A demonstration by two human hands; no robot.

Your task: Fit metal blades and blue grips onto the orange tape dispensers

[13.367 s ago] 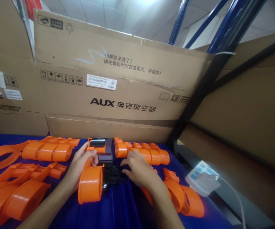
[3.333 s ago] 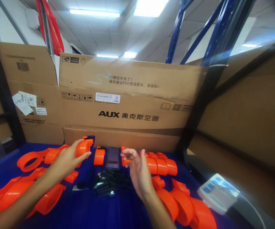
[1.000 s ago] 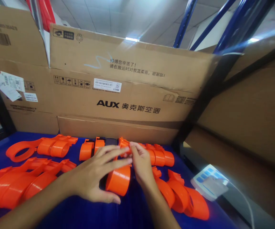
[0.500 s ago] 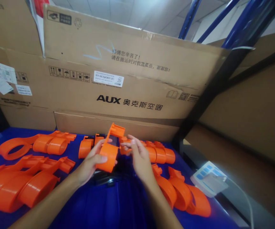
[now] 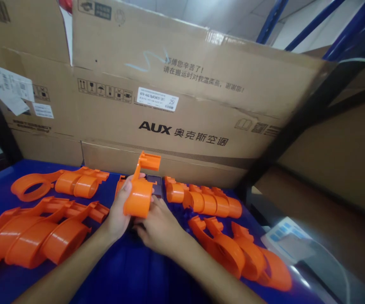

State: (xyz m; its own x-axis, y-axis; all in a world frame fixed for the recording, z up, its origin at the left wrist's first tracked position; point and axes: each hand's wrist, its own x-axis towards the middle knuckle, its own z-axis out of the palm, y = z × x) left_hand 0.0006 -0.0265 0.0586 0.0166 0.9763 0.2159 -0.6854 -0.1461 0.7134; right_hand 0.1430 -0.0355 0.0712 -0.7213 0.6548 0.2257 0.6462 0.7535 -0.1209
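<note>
My left hand [image 5: 119,213] is closed around an orange plastic ring-shaped part [image 5: 140,198]. The part is held up in front of me, with a thin arm rising from the ring to a small ridged block at its top. Just behind and below it, my right hand [image 5: 162,226] reaches low with its fingers curled. The orange part hides some of those fingertips, and what they hold cannot be made out. A dark phone-like slab [image 5: 154,185] lies behind the hands, partly covered.
Similar orange parts lie in rows on the blue surface [image 5: 119,270]: large ones [image 5: 27,240] at left, smaller ones [image 5: 76,185] behind them, more [image 5: 208,202] at right. A large cardboard box [image 5: 182,105] closes off the back. A white power strip [image 5: 287,240] sits at the right edge.
My right hand has moved left and down, from beside the orange part to behind and beneath it, its fingers now curled. The left hand keeps its hold. The view has shifted slightly.
</note>
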